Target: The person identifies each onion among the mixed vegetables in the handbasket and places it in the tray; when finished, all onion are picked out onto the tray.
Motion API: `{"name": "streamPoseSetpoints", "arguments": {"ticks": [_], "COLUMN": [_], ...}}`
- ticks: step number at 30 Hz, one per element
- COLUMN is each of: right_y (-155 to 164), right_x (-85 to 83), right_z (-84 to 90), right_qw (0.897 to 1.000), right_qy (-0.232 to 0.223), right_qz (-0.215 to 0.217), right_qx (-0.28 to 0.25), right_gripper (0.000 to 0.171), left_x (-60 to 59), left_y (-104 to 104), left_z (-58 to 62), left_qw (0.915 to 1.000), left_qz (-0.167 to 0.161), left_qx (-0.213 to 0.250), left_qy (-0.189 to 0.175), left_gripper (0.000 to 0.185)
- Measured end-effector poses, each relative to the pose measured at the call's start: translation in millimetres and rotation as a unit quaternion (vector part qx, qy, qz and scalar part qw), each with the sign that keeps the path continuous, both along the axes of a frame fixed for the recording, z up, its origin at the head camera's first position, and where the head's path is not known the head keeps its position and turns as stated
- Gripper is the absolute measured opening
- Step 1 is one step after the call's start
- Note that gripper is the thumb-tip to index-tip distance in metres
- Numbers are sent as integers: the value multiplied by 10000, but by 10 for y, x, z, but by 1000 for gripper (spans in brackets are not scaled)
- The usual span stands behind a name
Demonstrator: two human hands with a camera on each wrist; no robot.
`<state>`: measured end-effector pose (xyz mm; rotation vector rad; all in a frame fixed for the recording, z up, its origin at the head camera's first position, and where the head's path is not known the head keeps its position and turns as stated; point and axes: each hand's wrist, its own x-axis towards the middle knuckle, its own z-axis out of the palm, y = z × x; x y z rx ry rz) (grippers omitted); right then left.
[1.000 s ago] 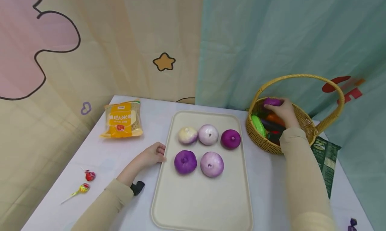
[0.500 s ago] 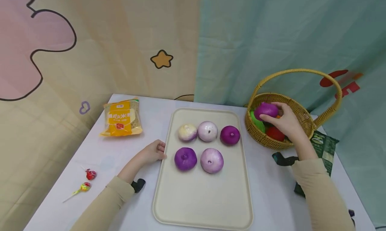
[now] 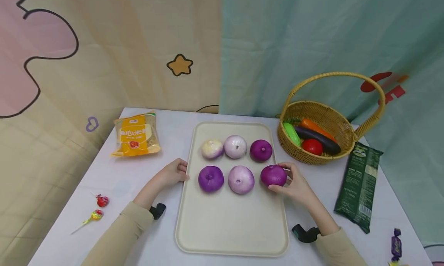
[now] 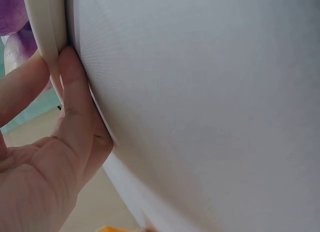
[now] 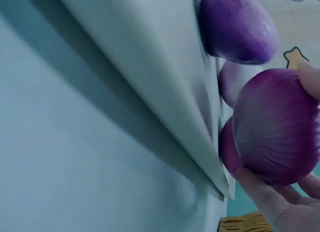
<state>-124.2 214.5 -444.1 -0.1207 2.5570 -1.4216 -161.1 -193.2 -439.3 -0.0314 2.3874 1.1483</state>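
Note:
My right hand [image 3: 297,186] grips a purple onion [image 3: 273,175] between thumb and fingers, close over the right side of a cream tray [image 3: 232,223]. In the right wrist view that onion [image 5: 275,127] appears held from both sides, overlapping the others behind it. My left hand [image 3: 172,172] pinches the tray's left edge, the thumb at the rim [image 4: 42,21] and the fingers against its outer side. Several other onions lie on the tray: a yellowish one [image 3: 212,148], a pale one [image 3: 236,146] and a dark purple one [image 3: 261,150] behind, a purple one [image 3: 211,179] and a light purple one [image 3: 241,179] in front.
A wicker basket [image 3: 301,155] at back right holds an eggplant [image 3: 317,138], a tomato [image 3: 312,146], a carrot [image 3: 313,126] and a green vegetable [image 3: 291,133]. Nearby lie a green packet [image 3: 359,185], a yellow bag [image 3: 135,135], lollipops [image 3: 93,216] and a purple-wrapped candy [image 3: 396,244].
My right hand has lifted the purple onion out of the basket and carried it left and toward me, over the tray. My left hand stays at the tray's edge.

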Motion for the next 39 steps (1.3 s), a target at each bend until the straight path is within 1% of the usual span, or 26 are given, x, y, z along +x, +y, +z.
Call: {"name": "streamPoseSetpoints", "arguments": {"ticks": [4, 7, 10, 19, 26, 29, 33, 36, 39], "right_y": [-98, -165, -203, -200, -133, -98, -27, 41, 112], "right_x": [5, -4, -20, -35, 1, 6, -12, -58, -122], "right_z": [-128, -172, -182, -149, -121, -78, 25, 132, 251], "right_qw": [9991, 9979, 9978, 9963, 9965, 9971, 9987, 9983, 9953], "right_qy": [222, 274, 183, 266, 197, 226, 314, 523, 877], "right_qz": [363, 568, 582, 688, 632, 605, 402, 67, -388], "right_qx": [62, 167, 263, 448, 517, 402, 10, -231, -147], "right_gripper": [88, 85, 85, 101, 102, 98, 86, 72, 57], "left_x": [9, 12, -3, -97, -108, -121, -141, -153, -160], "left_y": [-29, -45, -60, -63, -26, -14, 4, 9, 3], "left_z": [-13, -15, -18, -54, -37, -31, -17, 10, 71], "left_qw": [9999, 9998, 9998, 9998, 9999, 9999, 9999, 9998, 9996], "left_qz": [129, 157, 155, 166, 72, 36, 14, -29, -80], "left_qx": [-21, -41, -51, -74, -63, -67, -111, -182, -255], "left_qy": [-74, -65, -63, -99, -84, -92, -97, -70, -32], "left_gripper": [42, 43, 43, 43, 43, 43, 43, 44, 44]}}
